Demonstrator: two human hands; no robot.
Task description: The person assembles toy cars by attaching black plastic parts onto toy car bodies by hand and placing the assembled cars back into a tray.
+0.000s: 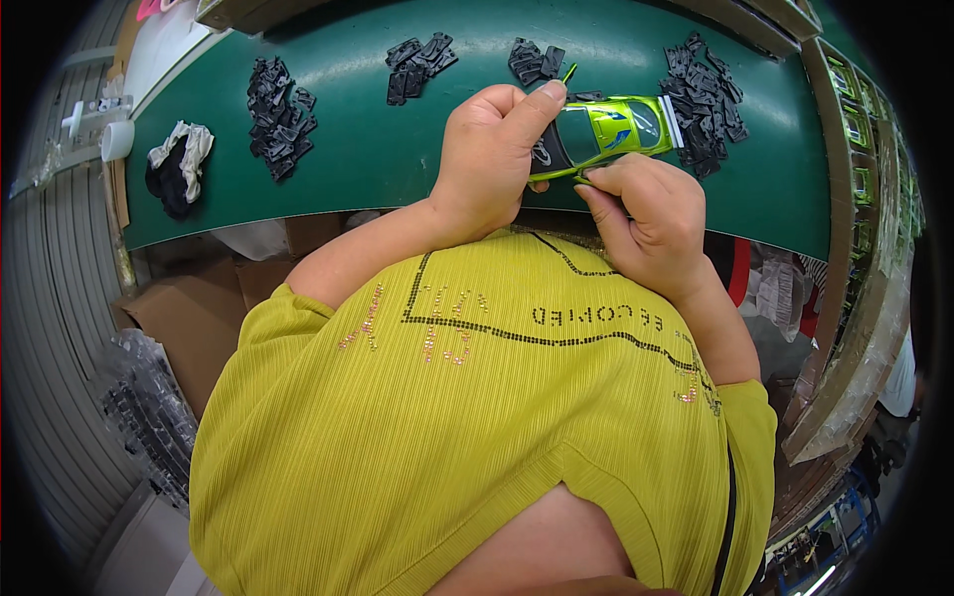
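Observation:
A shiny green toy car (611, 126) with a black hood and a pale rear wing is held over the green table. One of its doors stands swung out on the far side, by my left thumb. My left hand (494, 139) is closed around the car's front end. On the near side, my right hand (651, 214) pinches at the car's edge, thumb and forefinger together near a small green part, perhaps the other door. Its fingertips partly hide that spot.
Piles of small black plastic parts lie on the green table (348, 189): one at the left (278, 119), one at the back (417, 68), one behind the car (537, 62), one at the right (704, 104). A dark-and-white cloth (180, 169) lies far left. Boxes holding green cars (863, 184) line the right.

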